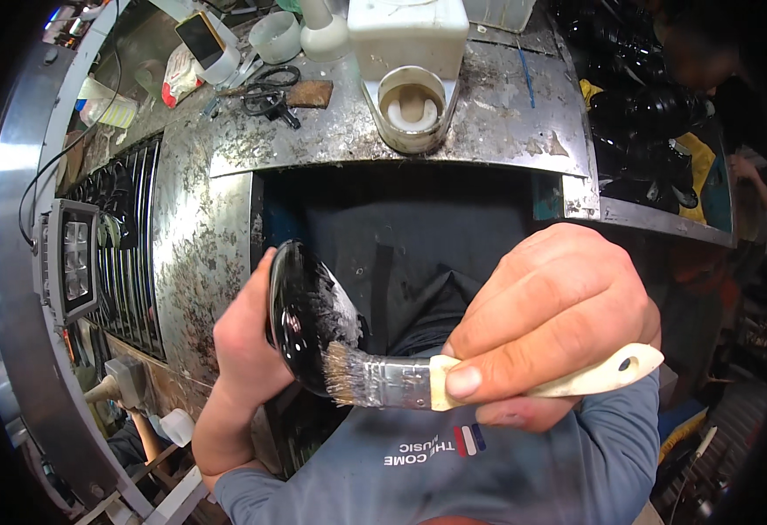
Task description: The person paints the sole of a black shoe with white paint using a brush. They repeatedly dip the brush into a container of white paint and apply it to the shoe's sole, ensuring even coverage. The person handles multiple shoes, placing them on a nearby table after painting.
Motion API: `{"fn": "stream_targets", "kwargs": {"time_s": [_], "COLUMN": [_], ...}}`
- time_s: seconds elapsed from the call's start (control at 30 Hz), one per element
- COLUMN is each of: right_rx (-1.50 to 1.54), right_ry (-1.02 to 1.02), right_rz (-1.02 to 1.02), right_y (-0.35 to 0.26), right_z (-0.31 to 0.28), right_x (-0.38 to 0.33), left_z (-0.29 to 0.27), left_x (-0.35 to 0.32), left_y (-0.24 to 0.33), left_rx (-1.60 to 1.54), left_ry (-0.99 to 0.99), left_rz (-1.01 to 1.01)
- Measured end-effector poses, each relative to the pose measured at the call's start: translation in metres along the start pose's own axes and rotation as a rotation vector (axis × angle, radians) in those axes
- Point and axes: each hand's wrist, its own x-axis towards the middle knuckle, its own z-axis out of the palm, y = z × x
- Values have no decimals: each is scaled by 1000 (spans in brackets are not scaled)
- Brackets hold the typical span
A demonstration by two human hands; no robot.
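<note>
At the centre of the frame the left hand (pixel 243 350) is clamped around a glossy black oval part (pixel 300 315) while the right hand (pixel 550 324) grips a white-handled paintbrush (pixel 418 382), so short, light strokes with the part steady seem best.

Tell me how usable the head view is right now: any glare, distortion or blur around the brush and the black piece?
Head view: sharp at centre on the brush in the right hand; bright glare streaks on the glossy black piece in the left hand hide its surface detail; fisheye bends the metal bench edges; corners fall dark; right background is dim and unclear.
</note>
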Motion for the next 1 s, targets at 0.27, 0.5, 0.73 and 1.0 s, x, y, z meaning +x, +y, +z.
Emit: {"fn": "stream_targets", "kwargs": {"time_s": [0.27,0.5,0.73,1.0], "right_rx": [-102,-188,-191,-175], "right_ry": [7,-48,-59,-73], "right_rz": [-79,-35,-11,4], "right_y": [10,21,32,41], "right_z": [-2,-3,3,6], "right_x": [26,35,26,20], "left_z": [-2,-8,-10,-10], "left_x": [3,-2,-2,-2], "left_y": [29,40,31,27], "left_rx": [-162,-717,-1013,-1185], "left_ry": [-263,-336,-422,-455], "left_rz": [17,-324,-454,-502]}}
